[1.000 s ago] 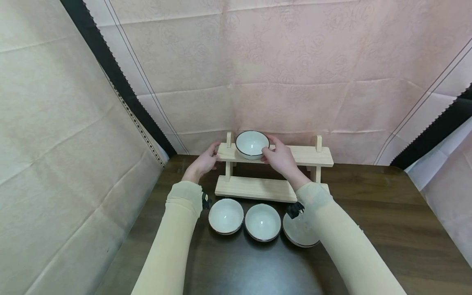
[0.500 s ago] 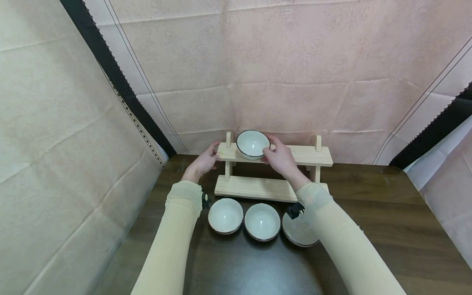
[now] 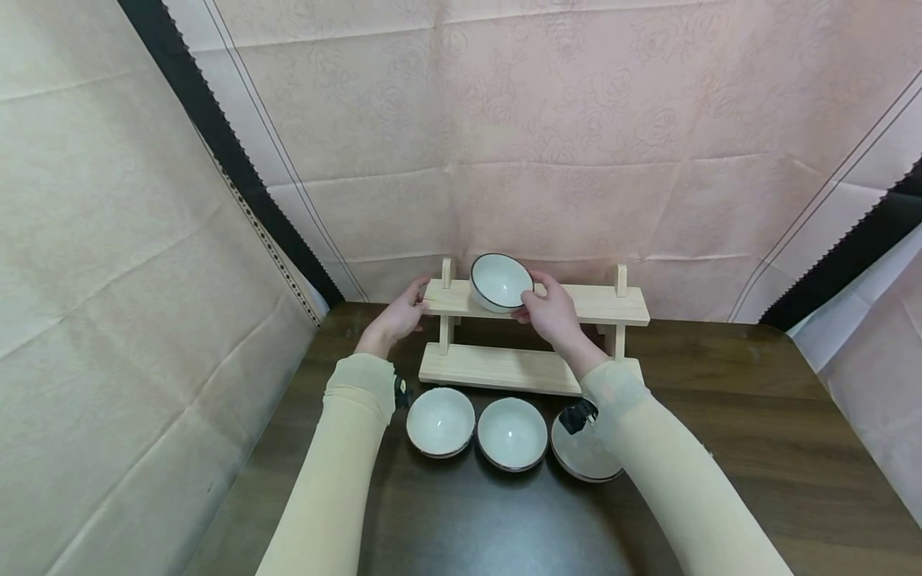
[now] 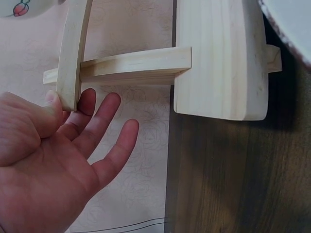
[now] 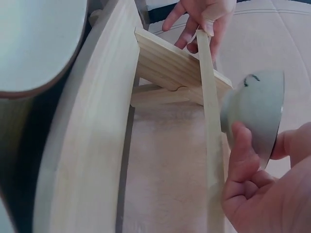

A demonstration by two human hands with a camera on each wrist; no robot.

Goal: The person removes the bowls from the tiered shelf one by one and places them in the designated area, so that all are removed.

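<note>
My right hand grips a white bowl with a dark rim by its right side. The bowl is slightly tilted at the upper board of a two-tier wooden shelf; whether its foot touches the board I cannot tell. In the right wrist view the bowl shows its outside, with a small dark mark, and my fingers curl under it. At the left end of the upper board, my left hand pinches the board between thumb and forefinger. In the left wrist view that hand has its other fingers spread loosely.
In front of the shelf stand a left bowl, a middle bowl and a right bowl, the last partly under my right forearm. Double rims suggest stacks. The lower board sits close behind them on the dark wooden table. A cloth backdrop rises behind.
The bowl in my right hand has shifted a little to the right along the upper board and tilted more. My left hand and the front bowls have stayed put.
</note>
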